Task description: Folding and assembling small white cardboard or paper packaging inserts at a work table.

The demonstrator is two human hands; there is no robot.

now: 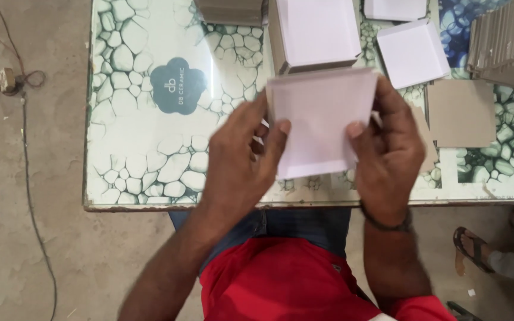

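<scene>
A white square card (319, 116) is held flat above the near edge of the table, a little blurred. My left hand (242, 157) grips its left edge with the thumb on top. My right hand (388, 148) grips its right edge, thumb also on the face. Just beyond the card stands a white stack of cards (313, 32) with grey sides.
The table (144, 160) has a green and white pebble-pattern top. Loose white cards (413, 52) and a grey board piece (462, 113) lie at the right, near a grey board stack (507, 41). Another person's sandalled foot (474, 249) rests on the floor right.
</scene>
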